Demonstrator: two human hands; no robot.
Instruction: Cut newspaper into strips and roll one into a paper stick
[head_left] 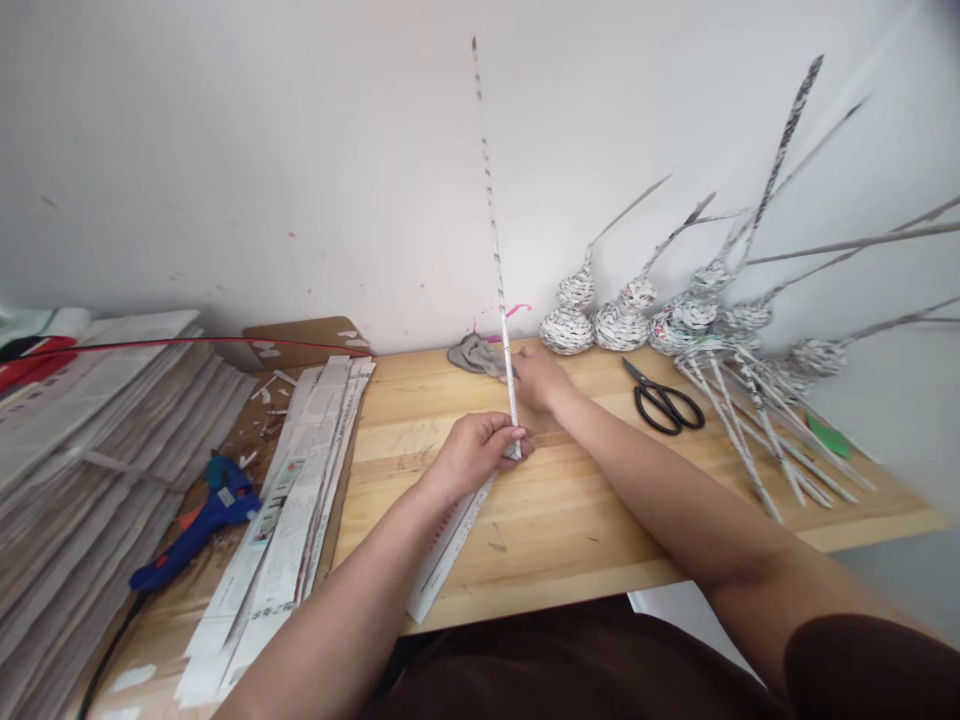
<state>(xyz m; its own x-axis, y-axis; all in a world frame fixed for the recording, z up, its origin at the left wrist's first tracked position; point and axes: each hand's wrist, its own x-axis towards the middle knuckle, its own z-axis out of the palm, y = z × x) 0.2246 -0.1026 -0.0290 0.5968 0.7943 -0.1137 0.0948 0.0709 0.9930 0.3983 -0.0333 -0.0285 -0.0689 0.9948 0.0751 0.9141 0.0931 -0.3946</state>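
Note:
My left hand (pixel 484 450) is closed around the lower end of a thin rolled newspaper tube (pixel 495 255), which stands nearly upright, tilted slightly left. From under this hand a flat newspaper strip (pixel 450 550) runs down toward the table's front edge. Behind the tube, my right hand (pixel 541 380) is at the right end of a crumpled grey cloth (pixel 476 354). Its fingertips are partly hidden, so I cannot see whether they grip the cloth or only touch it.
Black-handled scissors (pixel 667 400) lie on the wooden table (pixel 570 520). Several gourd-shaped woven paper pieces (pixel 568 328) line the wall at right, near loose paper tubes (pixel 780 450). At left are cut newspaper strips (pixel 292 500), a blue glue gun (pixel 199 525) and a tall newspaper stack (pixel 90 480).

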